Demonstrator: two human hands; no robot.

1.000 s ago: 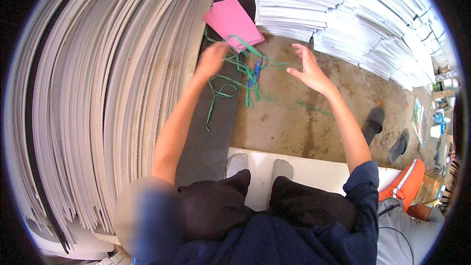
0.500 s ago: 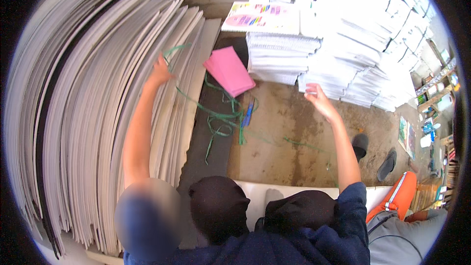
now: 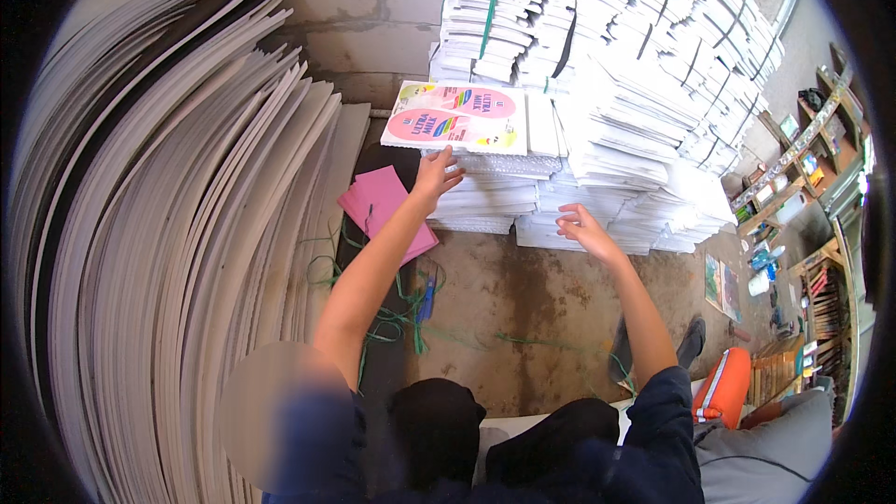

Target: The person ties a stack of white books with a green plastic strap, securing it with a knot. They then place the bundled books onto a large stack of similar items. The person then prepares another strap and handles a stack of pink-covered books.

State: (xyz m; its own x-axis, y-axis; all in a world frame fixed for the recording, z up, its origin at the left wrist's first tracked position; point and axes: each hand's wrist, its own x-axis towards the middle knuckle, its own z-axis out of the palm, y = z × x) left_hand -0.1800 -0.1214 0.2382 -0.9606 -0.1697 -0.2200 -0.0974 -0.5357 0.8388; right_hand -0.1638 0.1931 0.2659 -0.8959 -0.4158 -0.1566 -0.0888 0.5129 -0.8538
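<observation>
My left hand (image 3: pixel 437 175) reaches forward with its fingers apart, by the front edge of a pink-and-white printed card sheet (image 3: pixel 457 117); whether it touches the sheet I cannot tell. That sheet lies on top of a stack of white sheets (image 3: pixel 485 198). To the right, my right hand (image 3: pixel 590 231) hovers before the neighbouring stacks, fingers loosely bent and apart, holding nothing visible. Several pink sheets (image 3: pixel 381 194) lie partly behind my left forearm. Loose green strapping (image 3: pixel 387 322) tangles on the floor beside a blue cutter-like tool (image 3: pixel 427 299).
A long row of large upright sheets (image 3: pixel 177 252) fills the left side. Tied white bundles (image 3: pixel 644 47) pile up at the back right. Shelves with tools (image 3: pixel 807 168) stand at far right. A person's grey-clothed leg (image 3: pixel 775 439) and an orange garment part (image 3: pixel 723 387) are close on my right.
My left hand has left the green strap beside the upright sheets and swung right to the printed sheet. My right hand stays before the stacks. The view has shifted, showing more of the back.
</observation>
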